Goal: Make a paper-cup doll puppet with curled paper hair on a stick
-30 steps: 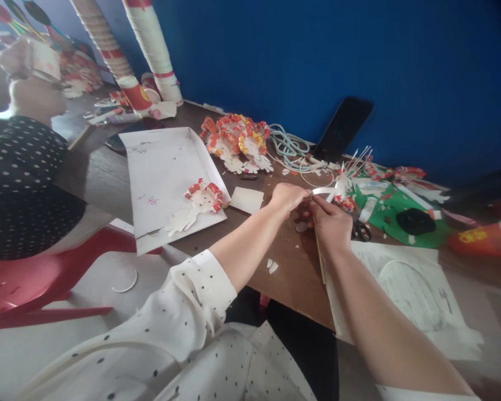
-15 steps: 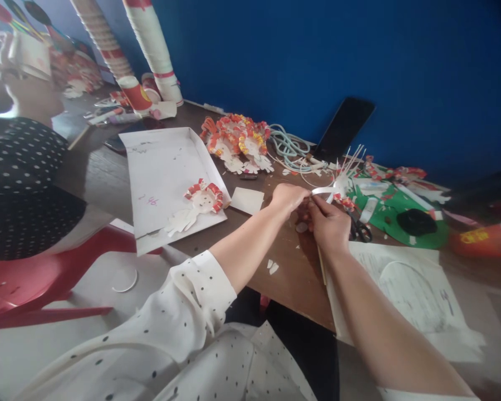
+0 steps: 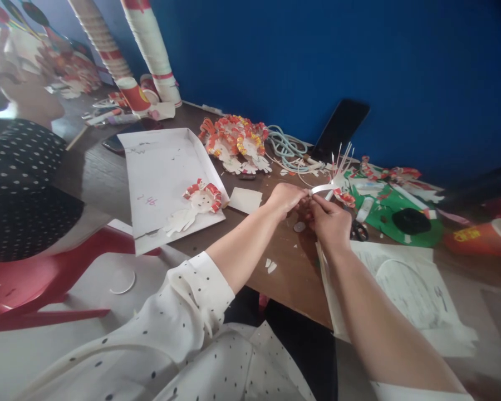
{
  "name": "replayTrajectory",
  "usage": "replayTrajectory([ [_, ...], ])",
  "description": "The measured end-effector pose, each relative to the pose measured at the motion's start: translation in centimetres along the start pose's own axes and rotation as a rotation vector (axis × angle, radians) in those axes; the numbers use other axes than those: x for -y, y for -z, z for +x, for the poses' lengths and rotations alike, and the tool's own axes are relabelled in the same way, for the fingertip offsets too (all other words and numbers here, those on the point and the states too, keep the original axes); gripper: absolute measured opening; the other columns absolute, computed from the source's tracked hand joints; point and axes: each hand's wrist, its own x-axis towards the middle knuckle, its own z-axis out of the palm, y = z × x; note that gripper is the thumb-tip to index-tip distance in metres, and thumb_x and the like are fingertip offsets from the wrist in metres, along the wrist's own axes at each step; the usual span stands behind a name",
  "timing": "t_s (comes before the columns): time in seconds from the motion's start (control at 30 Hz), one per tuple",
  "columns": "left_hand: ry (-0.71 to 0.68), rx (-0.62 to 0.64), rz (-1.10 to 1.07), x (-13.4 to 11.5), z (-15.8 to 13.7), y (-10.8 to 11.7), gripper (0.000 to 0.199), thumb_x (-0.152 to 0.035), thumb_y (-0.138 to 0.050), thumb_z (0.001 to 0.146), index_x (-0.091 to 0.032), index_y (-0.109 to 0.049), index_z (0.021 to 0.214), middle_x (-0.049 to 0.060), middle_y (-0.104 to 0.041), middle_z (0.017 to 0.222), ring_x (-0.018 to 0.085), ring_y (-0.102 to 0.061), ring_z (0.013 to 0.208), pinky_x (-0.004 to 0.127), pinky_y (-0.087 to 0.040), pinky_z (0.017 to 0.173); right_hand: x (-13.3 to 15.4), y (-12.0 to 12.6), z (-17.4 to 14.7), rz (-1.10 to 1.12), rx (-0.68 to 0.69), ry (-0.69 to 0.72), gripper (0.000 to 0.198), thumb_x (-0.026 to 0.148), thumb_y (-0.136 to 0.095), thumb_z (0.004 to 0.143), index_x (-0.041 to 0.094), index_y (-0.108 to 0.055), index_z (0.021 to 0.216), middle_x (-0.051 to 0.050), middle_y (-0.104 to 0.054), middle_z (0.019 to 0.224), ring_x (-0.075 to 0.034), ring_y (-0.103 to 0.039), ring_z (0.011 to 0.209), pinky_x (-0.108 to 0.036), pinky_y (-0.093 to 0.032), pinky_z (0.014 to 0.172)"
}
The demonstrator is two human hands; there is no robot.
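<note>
Your two hands meet over a brown table (image 3: 290, 284), fingertips close together. Your left hand (image 3: 287, 197) has its fingers curled in, pinching the near end of a curved white strip (image 3: 322, 189). Your right hand (image 3: 330, 224), thumb along the top, pinches at that same end; the exact contact under your fingers is hidden. The strip arches away from you, just beyond your fingertips, toward a white fringed piece (image 3: 338, 181) with thin spikes standing up and red bits below it.

Near your right hand lie black scissors handles (image 3: 360, 230), beside a green sheet (image 3: 431, 235) strewn with scraps. Printed papers (image 3: 413, 301) lie beyond your right forearm.

To the left of your left hand is a blank white card (image 3: 245, 200), then a shallow white tray (image 3: 154, 178) holding one red-and-white paper figure (image 3: 202, 200). Behind it sits a cluster of similar figures (image 3: 236, 139), with pale blue cord (image 3: 289, 147) alongside. A dark phone-like slab (image 3: 343, 123) leans on the blue wall (image 3: 250, 61). At far left sits another person (image 3: 23, 159) in dark dotted clothing.
</note>
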Motion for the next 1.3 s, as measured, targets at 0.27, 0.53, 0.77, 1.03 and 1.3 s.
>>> replayTrajectory([
  [0.27,0.017,0.018,-0.057,0.3,0.3,0.2,0.010,-0.022,-0.071,0.080,-0.012,-0.072,0.080,-0.001,-0.055,0.053,0.005,-0.039,0.043,0.020,-0.024,0.044,-0.5,-0.1,0.3,0.194,0.030,-0.090,0.052,0.040,-0.072,0.069,0.015,-0.075,0.115,0.003,-0.059,0.051,-0.008,-0.043,0.040,-0.021,-0.035,0.037],
  [0.53,0.034,-0.007,-0.012,-0.3,-0.4,0.1,0.010,-0.018,-0.067,0.079,-0.011,-0.069,0.072,-0.001,-0.053,0.051,0.006,-0.038,0.043,0.022,-0.025,0.045,-0.7,-0.4,0.0,0.124,0.011,-0.027,0.052,0.042,-0.069,0.071,0.013,-0.074,0.114,0.002,-0.061,0.052,-0.009,-0.045,0.040,-0.021,-0.038,0.039],
  [0.77,-0.004,-0.044,0.171,-0.5,-0.1,0.3,0.005,-0.016,-0.065,0.073,-0.014,-0.069,0.074,0.000,-0.059,0.059,0.009,-0.047,0.051,0.021,-0.035,0.051,-1.5,0.1,0.0,-0.161,0.019,0.219,0.050,0.046,-0.060,0.080,0.012,-0.074,0.115,-0.005,-0.070,0.064,-0.019,-0.064,0.059,-0.028,-0.051,0.056],
  [1.03,-0.013,-0.096,0.040,0.3,0.2,0.2,0.012,-0.017,-0.069,0.070,-0.014,-0.064,0.061,0.003,-0.061,0.056,0.009,-0.046,0.047,0.023,-0.034,0.048,-0.3,0.4,0.3,-0.141,0.102,0.144,0.049,0.041,-0.062,0.078,0.011,-0.074,0.115,0.000,-0.064,0.053,-0.014,-0.055,0.048,-0.024,-0.045,0.050],
  [1.3,0.034,0.001,-0.098,-0.3,-0.2,0.3,0.011,-0.017,-0.067,0.082,-0.011,-0.071,0.075,0.001,-0.057,0.053,0.006,-0.045,0.045,0.020,-0.033,0.049,0.1,0.3,0.9,0.229,0.092,-0.158,0.053,0.036,-0.071,0.066,0.011,-0.074,0.112,0.006,-0.052,0.044,-0.008,-0.037,0.036,-0.021,-0.026,0.034],
])
